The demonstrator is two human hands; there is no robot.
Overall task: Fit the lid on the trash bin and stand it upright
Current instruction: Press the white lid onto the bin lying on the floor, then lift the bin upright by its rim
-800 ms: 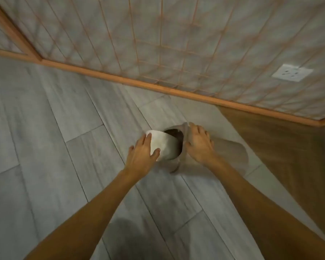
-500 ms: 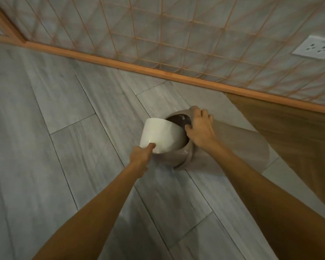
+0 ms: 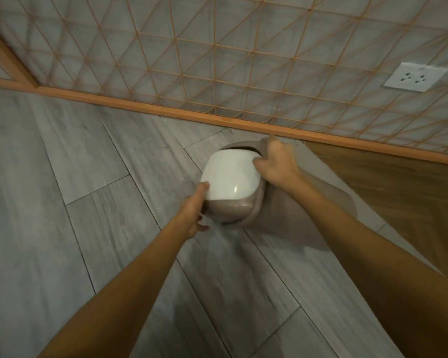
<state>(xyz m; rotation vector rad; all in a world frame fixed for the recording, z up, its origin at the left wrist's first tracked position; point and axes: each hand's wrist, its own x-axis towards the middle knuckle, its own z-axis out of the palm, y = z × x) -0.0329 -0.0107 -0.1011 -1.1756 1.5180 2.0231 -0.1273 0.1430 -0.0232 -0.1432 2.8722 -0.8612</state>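
Note:
A taupe trash bin (image 3: 290,223) lies on its side on the grey floor, its mouth facing left. The domed lid (image 3: 230,177), white on top and taupe below, sits against the bin's mouth; a dark gap shows along its upper edge. My left hand (image 3: 194,213) grips the lid's lower left edge, thumb on the white part. My right hand (image 3: 277,164) holds the bin's rim at the top right, fingers curled over it beside the lid.
A wall with an orange lattice pattern (image 3: 217,60) and an orange baseboard (image 3: 166,109) runs just behind the bin. A white socket (image 3: 415,77) sits on the wall at right. Brown wood flooring (image 3: 398,192) starts to the right of the bin.
My left hand has turned the lid and pushed it against the bin's mouth, so it now covers most of the opening. My right hand has stayed on the rim. The view moved closer.

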